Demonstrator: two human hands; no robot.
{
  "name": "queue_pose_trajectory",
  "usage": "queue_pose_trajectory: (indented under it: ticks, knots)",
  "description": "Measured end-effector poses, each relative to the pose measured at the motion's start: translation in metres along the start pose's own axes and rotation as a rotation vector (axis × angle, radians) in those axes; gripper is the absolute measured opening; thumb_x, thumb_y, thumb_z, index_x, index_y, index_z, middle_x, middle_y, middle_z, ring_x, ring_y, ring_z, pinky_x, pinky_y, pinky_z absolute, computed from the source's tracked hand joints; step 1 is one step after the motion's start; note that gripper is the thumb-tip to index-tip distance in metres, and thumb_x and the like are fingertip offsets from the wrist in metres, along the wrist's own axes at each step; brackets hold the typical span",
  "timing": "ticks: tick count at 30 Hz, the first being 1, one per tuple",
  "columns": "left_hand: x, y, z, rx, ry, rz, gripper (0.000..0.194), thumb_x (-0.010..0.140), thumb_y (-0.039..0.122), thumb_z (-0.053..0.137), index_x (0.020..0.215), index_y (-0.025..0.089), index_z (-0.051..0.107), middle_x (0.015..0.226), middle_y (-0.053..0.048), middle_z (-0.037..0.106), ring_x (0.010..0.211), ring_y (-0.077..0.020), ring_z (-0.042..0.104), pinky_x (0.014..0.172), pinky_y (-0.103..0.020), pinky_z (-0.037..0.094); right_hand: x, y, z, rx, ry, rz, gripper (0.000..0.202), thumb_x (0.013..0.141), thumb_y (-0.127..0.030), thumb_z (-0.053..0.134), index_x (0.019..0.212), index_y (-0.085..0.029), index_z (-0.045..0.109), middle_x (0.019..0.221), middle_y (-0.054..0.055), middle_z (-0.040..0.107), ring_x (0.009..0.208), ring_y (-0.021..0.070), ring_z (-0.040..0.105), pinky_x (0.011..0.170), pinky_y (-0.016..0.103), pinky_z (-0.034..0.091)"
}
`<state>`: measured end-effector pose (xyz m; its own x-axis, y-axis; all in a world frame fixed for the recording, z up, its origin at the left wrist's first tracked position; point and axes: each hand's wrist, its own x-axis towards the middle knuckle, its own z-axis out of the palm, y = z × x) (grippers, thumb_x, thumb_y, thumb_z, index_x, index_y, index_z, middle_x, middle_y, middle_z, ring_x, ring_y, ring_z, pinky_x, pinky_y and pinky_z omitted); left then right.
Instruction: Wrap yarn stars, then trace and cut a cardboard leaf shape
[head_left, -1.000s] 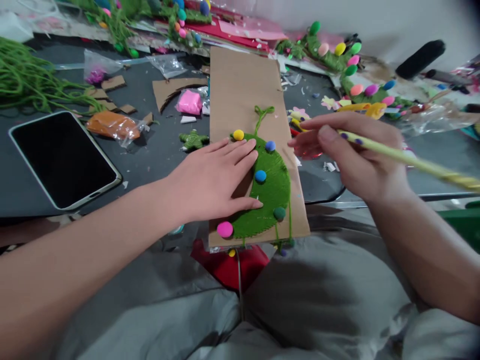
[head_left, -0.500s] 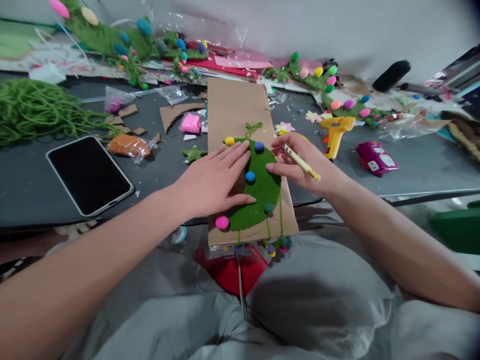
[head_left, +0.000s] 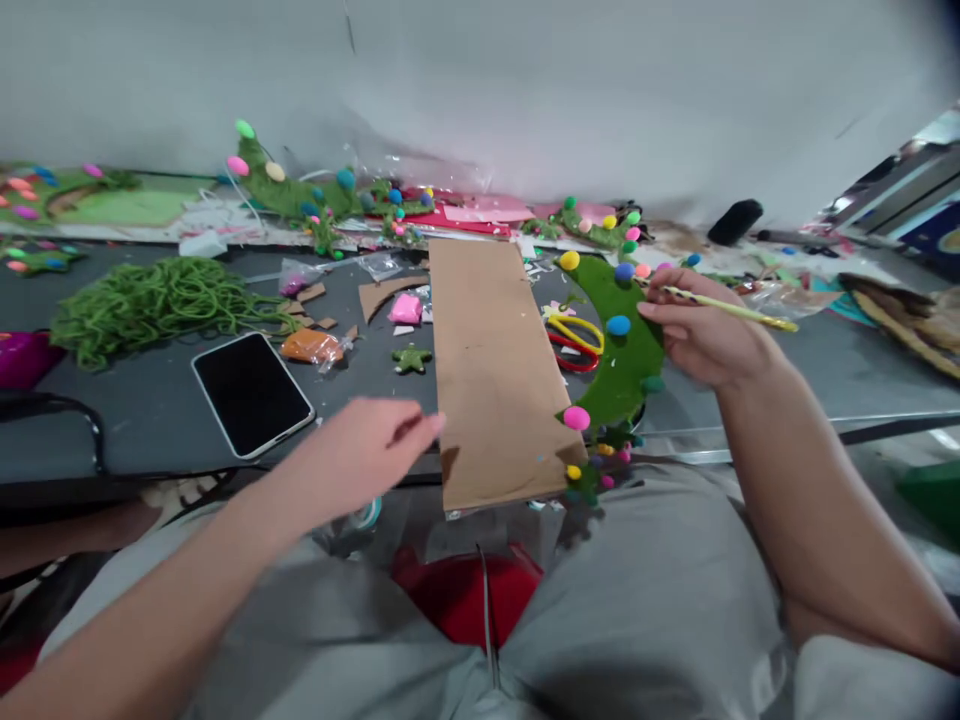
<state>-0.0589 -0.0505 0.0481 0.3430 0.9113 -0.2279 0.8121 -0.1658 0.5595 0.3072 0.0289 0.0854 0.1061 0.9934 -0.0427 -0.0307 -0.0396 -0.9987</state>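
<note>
My right hand (head_left: 701, 330) pinches the right edge of a green felt crescent (head_left: 628, 372) dotted with colored pom-poms. A patterned pencil (head_left: 739, 308) with a gold end is tucked in the same hand. Below the crescent dangle small green ornaments (head_left: 589, 480) with little pom-poms. My left hand (head_left: 367, 450) hovers at the left edge of a long cardboard piece (head_left: 499, 380), its fingers loosely bent and the thumb apart; nothing shows in it. Whether its thumb touches the cardboard I cannot tell. Scissors (head_left: 581, 345) with red and yellow handles lie partly behind the crescent.
A phone (head_left: 253, 393), green yarn (head_left: 161, 305), an orange packet (head_left: 311, 347), a pink packet (head_left: 406, 308) and a green star (head_left: 411, 359) lie left of the cardboard. Decorated green crescents (head_left: 300, 190) line the wall. The table's front edge runs above my lap.
The crescent has been lifted off the cardboard and moved right in my right hand. My left hand has come off it and moved left. The camera view has shifted too.
</note>
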Motion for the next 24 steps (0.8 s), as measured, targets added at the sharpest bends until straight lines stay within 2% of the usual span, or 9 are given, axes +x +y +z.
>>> queue_pose_trajectory:
  ticks: [2, 5, 8, 12, 15, 17, 20, 22, 24]
  knots:
    - [-0.008, -0.004, 0.013, -0.068, -0.151, -0.066, 0.055, 0.098, 0.066, 0.041, 0.071, 0.022, 0.061, 0.063, -0.002, 0.064, 0.057, -0.0185, 0.057, 0.052, -0.03, 0.031, 0.001, -0.005, -0.005, 0.021, 0.02, -0.022, 0.027, 0.073, 0.0, 0.074, 0.088, -0.02, 0.065, 0.08, -0.002, 0.057, 0.052, 0.0037, 0.038, 0.045, 0.024, 0.023]
    - [-0.016, -0.009, 0.026, -0.214, -0.153, -0.086, 0.052, 0.096, 0.067, 0.046, 0.083, 0.021, 0.068, 0.075, -0.005, 0.071, 0.066, -0.0209, 0.063, 0.057, -0.03, 0.038, 0.012, -0.017, -0.006, 0.063, 0.072, -0.071, 0.03, 0.07, 0.003, 0.073, 0.088, -0.02, 0.064, 0.077, -0.002, 0.059, 0.053, 0.0045, 0.039, 0.045, 0.023, 0.026]
    - [-0.016, -0.015, 0.032, -0.351, -0.157, -0.134, 0.053, 0.094, 0.068, 0.048, 0.088, 0.019, 0.068, 0.076, -0.007, 0.073, 0.068, -0.0219, 0.066, 0.058, -0.029, 0.042, 0.032, -0.04, 0.001, 0.07, 0.114, -0.125, 0.031, 0.074, 0.004, 0.068, 0.093, -0.02, 0.061, 0.073, -0.004, 0.058, 0.053, 0.0055, 0.042, 0.049, 0.023, 0.032]
    - [-0.013, -0.017, 0.051, -0.53, -0.211, -0.179, 0.051, 0.09, 0.069, 0.055, 0.087, 0.018, 0.063, 0.075, -0.007, 0.07, 0.071, -0.0224, 0.068, 0.058, -0.028, 0.044, 0.07, -0.078, 0.022, 0.064, 0.142, -0.149, 0.028, 0.085, 0.003, 0.062, 0.096, -0.02, 0.054, 0.073, -0.003, 0.058, 0.062, 0.0076, 0.054, 0.058, 0.024, 0.04]
    - [-0.015, -0.014, 0.071, -0.815, -0.124, -0.261, 0.055, 0.078, 0.069, 0.071, 0.097, 0.02, 0.056, 0.071, -0.001, 0.065, 0.07, -0.0219, 0.069, 0.06, -0.029, 0.049, 0.102, -0.089, 0.043, 0.068, 0.165, -0.131, 0.028, 0.09, 0.002, 0.055, 0.101, -0.023, 0.048, 0.076, -0.004, 0.059, 0.062, 0.0086, 0.054, 0.062, 0.026, 0.045]
    - [-0.018, -0.011, 0.079, -0.975, -0.127, -0.294, 0.059, 0.073, 0.068, 0.077, 0.1, 0.02, 0.055, 0.075, -0.001, 0.067, 0.077, -0.0222, 0.072, 0.069, -0.032, 0.055, 0.123, -0.081, 0.059, 0.065, 0.182, -0.1, 0.03, 0.092, 0.003, 0.051, 0.103, -0.024, 0.047, 0.075, -0.005, 0.056, 0.06, 0.0077, 0.052, 0.062, 0.024, 0.046]
    - [-0.022, -0.006, 0.077, -1.162, -0.13, -0.307, 0.053, 0.076, 0.06, 0.08, 0.101, 0.02, 0.054, 0.083, -0.001, 0.069, 0.086, -0.0213, 0.074, 0.084, -0.038, 0.059, 0.145, -0.047, 0.083, 0.041, 0.197, -0.014, 0.026, 0.094, 0.001, 0.053, 0.107, -0.022, 0.052, 0.082, -0.002, 0.061, 0.066, 0.0102, 0.057, 0.065, 0.026, 0.051]
    - [-0.024, -0.004, 0.072, -1.262, -0.112, -0.327, 0.049, 0.078, 0.053, 0.083, 0.102, 0.02, 0.054, 0.087, -0.002, 0.071, 0.088, -0.0218, 0.075, 0.086, -0.038, 0.059, 0.153, -0.018, 0.096, 0.023, 0.185, 0.042, 0.017, 0.098, -0.012, 0.059, 0.114, -0.017, 0.059, 0.1, 0.005, 0.067, 0.082, 0.0149, 0.065, 0.074, 0.032, 0.057]
    - [-0.024, -0.004, 0.068, -1.296, -0.108, -0.334, 0.051, 0.078, 0.05, 0.084, 0.106, 0.02, 0.054, 0.093, -0.006, 0.074, 0.09, -0.0237, 0.076, 0.084, -0.037, 0.06, 0.157, 0.01, 0.104, 0.007, 0.166, 0.073, 0.034, 0.099, -0.034, 0.064, 0.128, -0.016, 0.062, 0.124, 0.01, 0.065, 0.103, 0.0215, 0.067, 0.087, 0.041, 0.06]
